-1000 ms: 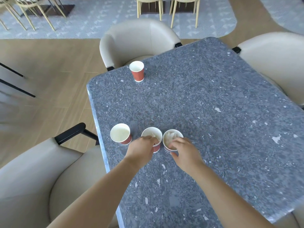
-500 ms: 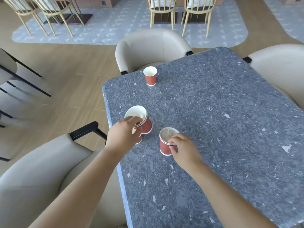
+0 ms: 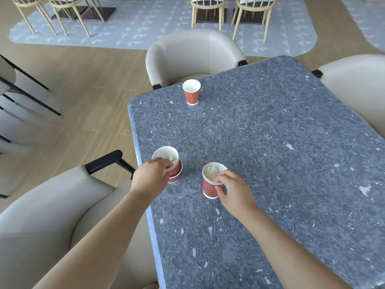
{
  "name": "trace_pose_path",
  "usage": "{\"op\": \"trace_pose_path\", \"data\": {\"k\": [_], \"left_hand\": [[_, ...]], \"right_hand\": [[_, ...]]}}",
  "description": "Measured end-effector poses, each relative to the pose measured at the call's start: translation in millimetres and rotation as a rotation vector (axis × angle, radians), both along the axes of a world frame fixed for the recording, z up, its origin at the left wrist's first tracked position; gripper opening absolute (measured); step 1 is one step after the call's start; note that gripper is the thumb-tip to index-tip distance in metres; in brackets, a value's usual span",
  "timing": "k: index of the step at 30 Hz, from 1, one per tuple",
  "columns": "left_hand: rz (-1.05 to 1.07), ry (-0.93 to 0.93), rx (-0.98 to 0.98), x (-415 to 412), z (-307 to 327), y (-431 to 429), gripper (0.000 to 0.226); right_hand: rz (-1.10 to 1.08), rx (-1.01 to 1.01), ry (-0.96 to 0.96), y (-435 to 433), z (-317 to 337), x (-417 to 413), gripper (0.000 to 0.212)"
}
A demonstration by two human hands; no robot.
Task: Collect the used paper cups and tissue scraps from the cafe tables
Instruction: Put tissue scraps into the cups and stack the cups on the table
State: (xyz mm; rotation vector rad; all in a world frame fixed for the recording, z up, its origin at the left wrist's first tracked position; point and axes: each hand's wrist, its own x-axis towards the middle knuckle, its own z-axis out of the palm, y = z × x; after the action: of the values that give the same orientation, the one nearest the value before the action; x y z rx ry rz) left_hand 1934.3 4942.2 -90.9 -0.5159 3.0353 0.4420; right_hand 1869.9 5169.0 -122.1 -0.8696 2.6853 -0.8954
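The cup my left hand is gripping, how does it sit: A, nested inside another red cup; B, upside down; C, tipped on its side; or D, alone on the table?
A: the top cup gripped by the left hand sits upright inside a second red cup, whose rim shows just below it; the right hand holds a separate tissue-filled cup.

Smooth, faintly sheened tabletop (image 3: 270, 142) of speckled grey stone look. Matt red paper outside and plain white lining inside on the nested paper cups (image 3: 176, 171), the near single cup (image 3: 209, 188) and the far cup (image 3: 191, 95); soft crumpled white tissue (image 3: 213, 170) within. Smooth matt cream upholstery, leather-like, on the armchairs (image 3: 187, 53), with a matt black armrest (image 3: 104, 161). Pale wood-grain floor (image 3: 73, 80), flat patterned grey rug (image 3: 135, 28), light wooden spindle chairs (image 3: 208, 9).
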Motion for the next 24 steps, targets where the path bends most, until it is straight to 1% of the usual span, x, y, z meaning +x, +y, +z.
{"op": "trace_pose_path", "data": {"k": [5, 9, 15, 24], "left_hand": [[-0.015, -0.104, 0.047, -12.8, -20.4, 7.2, 0.026], [-0.013, -0.075, 0.057, -31.4, -30.8, 5.1, 0.027], [-0.058, -0.035, 0.021, -78.1, -40.4, -13.6, 0.029], [-0.051, -0.049, -0.038, -145.6, -49.8, -52.7, 0.037]], "right_hand": [[-0.017, 0.013, -0.023, -4.1, -5.9, -10.3, 0.014], [-0.018, 0.009, -0.023, -12.7, -9.7, -25.0, 0.014], [-0.036, -0.014, 0.005, -39.0, -10.7, -63.9, 0.012], [-0.035, -0.065, 0.111, -99.1, 2.6, -144.1, 0.009]]}}
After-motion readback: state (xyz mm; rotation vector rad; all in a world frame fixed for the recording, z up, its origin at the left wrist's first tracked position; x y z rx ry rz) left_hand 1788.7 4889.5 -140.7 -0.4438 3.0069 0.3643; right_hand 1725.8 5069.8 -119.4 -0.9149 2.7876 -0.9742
